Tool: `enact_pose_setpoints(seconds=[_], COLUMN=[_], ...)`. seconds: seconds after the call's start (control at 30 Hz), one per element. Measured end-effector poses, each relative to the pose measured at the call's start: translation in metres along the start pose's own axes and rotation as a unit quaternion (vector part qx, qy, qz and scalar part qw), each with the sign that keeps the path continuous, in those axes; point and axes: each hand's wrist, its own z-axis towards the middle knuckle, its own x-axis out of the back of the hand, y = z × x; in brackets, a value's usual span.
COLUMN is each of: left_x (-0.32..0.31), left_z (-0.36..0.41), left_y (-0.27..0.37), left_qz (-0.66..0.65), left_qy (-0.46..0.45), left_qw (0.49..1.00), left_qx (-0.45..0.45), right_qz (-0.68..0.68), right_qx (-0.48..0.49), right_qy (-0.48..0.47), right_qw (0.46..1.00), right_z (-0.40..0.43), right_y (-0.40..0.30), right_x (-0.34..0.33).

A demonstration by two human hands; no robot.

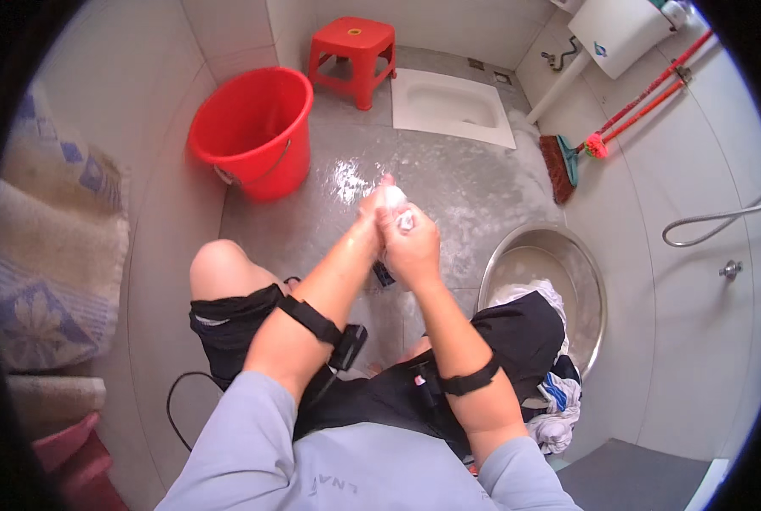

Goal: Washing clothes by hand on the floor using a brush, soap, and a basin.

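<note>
A small white bundle [394, 197], apparently wet cloth, is squeezed between my two hands over the wet floor. My left hand [372, 207] grips it on the far side, fingers pointing away from me. Closer to me, my right hand [413, 246] is closed around its other part, and a bit of white pokes out at the thumb. Most of the bundle is hidden by my fingers, and both hands are slightly blurred. To the right, a metal basin [594, 306] holds cloudy water and white cloth [554, 294], partly behind my knee.
A red bucket [259, 169] stands ahead on the left, near a red plastic stool [355, 41]. Beyond is a squat toilet [450, 105]. A broom [560, 166] leans at the right wall. White and blue clothes [559, 402] lie beside the basin. Towels [61, 255] hang left.
</note>
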Motion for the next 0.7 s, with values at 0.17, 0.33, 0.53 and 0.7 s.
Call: enact_pose_setpoints(seconds=[0.17,0.33,0.53,0.7], left_x=[-0.027,0.019,0.038,0.017], left_z=[-0.037,-0.013,-0.001,0.005], left_y=[-0.073,-0.072,-0.101,-0.077], left_qz=[0.032,0.05,-0.096,-0.151], left_qy=[0.06,0.051,-0.006,-0.026], left_qw=[0.995,0.997,0.995,0.988], left_qx=[-0.074,-0.034,-0.037,0.021], right_qz=[-0.119,-0.089,-0.172,-0.066], right_qx=[-0.109,0.005,-0.002,0.042], right_qy=[0.079,0.002,-0.032,0.024], right_qw=[0.984,0.996,0.985,0.997], right_z=[0.006,-0.023,-0.039,0.0], right_y=[0.068,0.045,0.067,0.085], right_x=[0.016,-0.014,-0.014,0.006])
